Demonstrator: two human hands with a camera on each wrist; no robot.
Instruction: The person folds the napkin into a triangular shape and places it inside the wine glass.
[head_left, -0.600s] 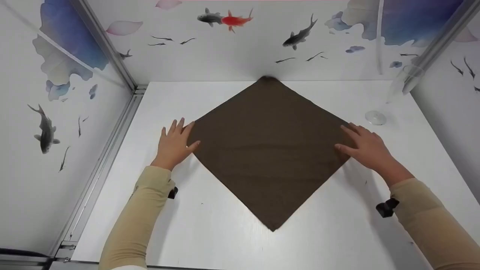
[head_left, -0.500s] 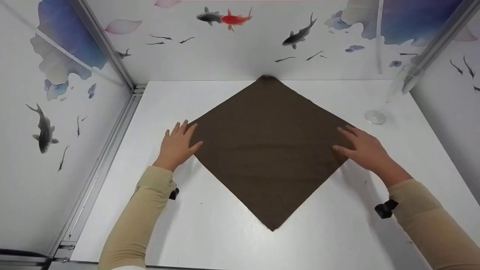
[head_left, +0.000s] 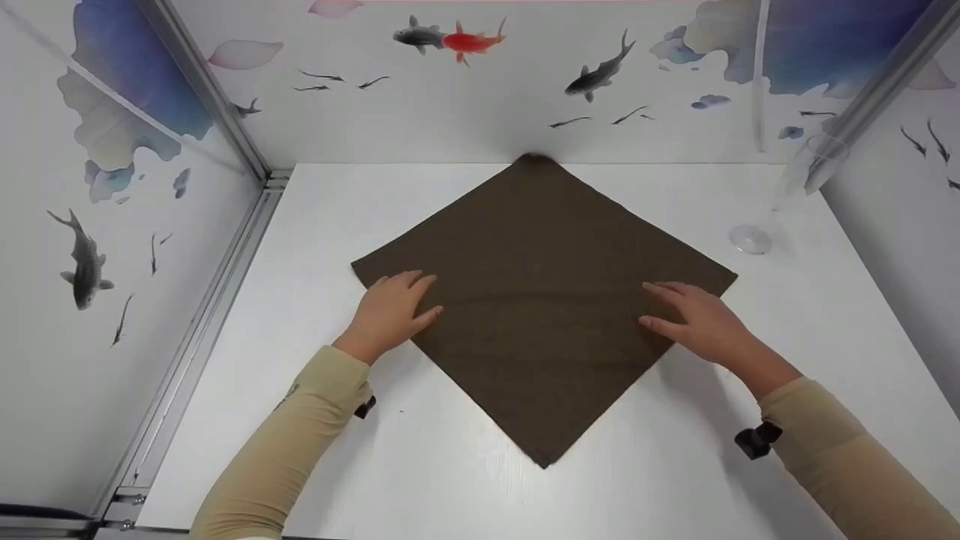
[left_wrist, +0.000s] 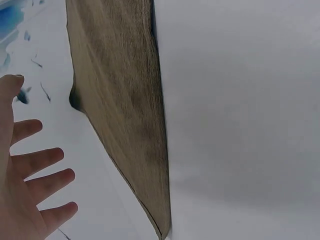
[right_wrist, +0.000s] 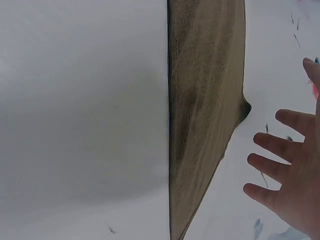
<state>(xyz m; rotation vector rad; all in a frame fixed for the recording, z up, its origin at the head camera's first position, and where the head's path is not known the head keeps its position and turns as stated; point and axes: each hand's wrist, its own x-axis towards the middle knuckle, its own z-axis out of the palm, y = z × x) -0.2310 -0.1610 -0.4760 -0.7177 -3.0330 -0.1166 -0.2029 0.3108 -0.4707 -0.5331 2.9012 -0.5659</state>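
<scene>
A brown square cloth (head_left: 536, 247) lies spread on the white table like a diamond, one corner toward the person and the far corner against the back wall. In the head view my left hand (head_left: 394, 311) is over the cloth's lower left edge, fingers spread. Opposite it, my right hand (head_left: 694, 319) is over the lower right edge, its fingers loosely extended. Both wrist views show the palms and spread fingers apart from the cloth, with nothing held. Faint creases cross the middle of the cloth.
A clear stemmed glass (head_left: 814, 169) stands at the back right of the white table (head_left: 315, 217), its round foot near the cloth's right corner. Walls printed with fish enclose the back and sides. A metal rail (head_left: 202, 322) runs along the left edge.
Both hands have moved inward and toward the person, away from the cloth's left and right corners, which now show uncovered. The cloth stays in place.
</scene>
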